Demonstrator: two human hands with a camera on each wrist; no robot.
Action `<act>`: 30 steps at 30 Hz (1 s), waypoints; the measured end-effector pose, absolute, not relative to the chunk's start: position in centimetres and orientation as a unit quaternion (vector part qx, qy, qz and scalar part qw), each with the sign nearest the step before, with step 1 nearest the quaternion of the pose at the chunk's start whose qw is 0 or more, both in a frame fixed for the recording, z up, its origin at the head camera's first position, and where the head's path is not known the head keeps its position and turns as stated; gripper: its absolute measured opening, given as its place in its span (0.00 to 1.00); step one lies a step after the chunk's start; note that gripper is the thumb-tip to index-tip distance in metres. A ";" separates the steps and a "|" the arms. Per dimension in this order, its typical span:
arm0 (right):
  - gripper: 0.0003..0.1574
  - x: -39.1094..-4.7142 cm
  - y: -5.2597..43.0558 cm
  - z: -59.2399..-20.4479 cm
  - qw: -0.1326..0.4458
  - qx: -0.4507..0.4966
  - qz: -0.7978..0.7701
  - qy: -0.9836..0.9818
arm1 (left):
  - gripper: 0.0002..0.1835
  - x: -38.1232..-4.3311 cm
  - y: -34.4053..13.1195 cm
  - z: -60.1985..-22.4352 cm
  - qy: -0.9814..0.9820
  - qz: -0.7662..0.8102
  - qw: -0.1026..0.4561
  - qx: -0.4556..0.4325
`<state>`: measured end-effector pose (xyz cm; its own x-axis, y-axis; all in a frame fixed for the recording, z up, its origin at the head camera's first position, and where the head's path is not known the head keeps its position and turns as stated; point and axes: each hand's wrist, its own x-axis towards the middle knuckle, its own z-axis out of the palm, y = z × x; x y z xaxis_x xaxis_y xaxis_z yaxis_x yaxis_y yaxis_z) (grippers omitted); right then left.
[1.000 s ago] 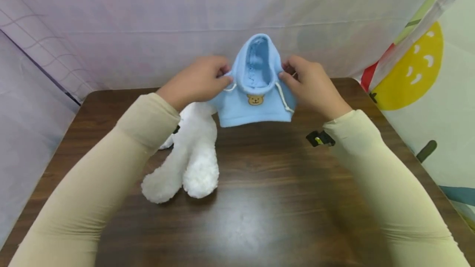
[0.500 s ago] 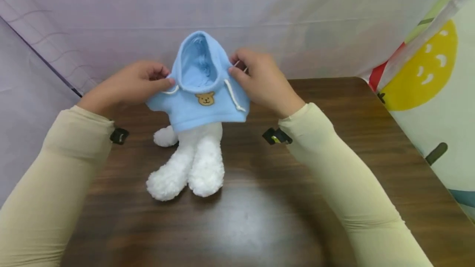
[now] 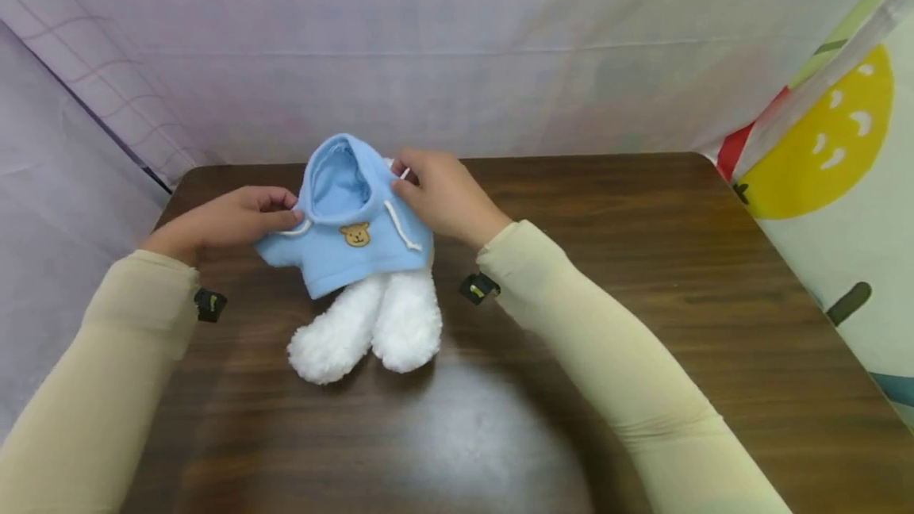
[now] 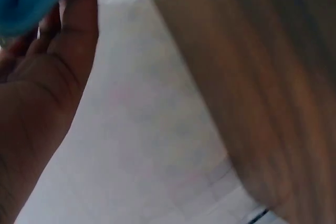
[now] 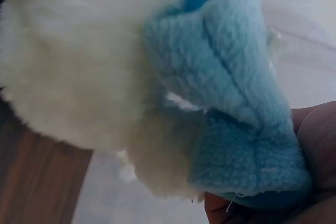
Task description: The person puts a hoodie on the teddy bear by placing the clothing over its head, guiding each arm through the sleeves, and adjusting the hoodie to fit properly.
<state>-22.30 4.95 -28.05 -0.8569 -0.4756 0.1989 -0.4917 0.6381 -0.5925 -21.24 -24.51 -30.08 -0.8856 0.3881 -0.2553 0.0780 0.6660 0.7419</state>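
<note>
A small light-blue hooded sweatshirt [image 3: 334,262], with a bear-face patch and white drawstrings, lies over a white plush toy [image 3: 407,324] on the table. The toy's two fluffy legs stick out below the hem; its upper body is mostly hidden. My left hand [image 3: 239,220] pinches the sweatshirt's left shoulder beside the hood. On the other side, my right hand [image 3: 443,198] pinches the right shoulder near the drawstring. In the right wrist view, the sweatshirt's fleecy blue sleeve [image 5: 236,56] overlaps the toy's white fur [image 5: 73,56]. Only a blue edge of the garment shows in the left wrist view.
The dark wooden table [image 3: 607,260] ends at a pale hanging cloth [image 3: 500,46] at the back. A printed cloth with a yellow shape [image 3: 835,133] hangs along the right side.
Both hands have carried the sweatshirt leftwards from beside the plush toy to over it, then lowered it. The garment now covers the toy's torso.
</note>
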 end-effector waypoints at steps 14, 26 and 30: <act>0.10 -23.4 10.6 -31.4 -0.054 0.213 0.314 -0.924 | 0.12 -21.6 -18.9 -32.3 0.880 0.407 0.194 0.151; 0.14 -21.4 16.9 -30.7 -0.157 0.241 0.250 -0.925 | 0.06 -20.2 -13.5 -32.5 0.895 0.337 0.149 0.250; 0.12 -20.8 18.2 -30.7 -0.160 0.255 0.237 -0.924 | 0.07 -19.7 -12.3 -32.5 0.893 0.333 0.156 0.260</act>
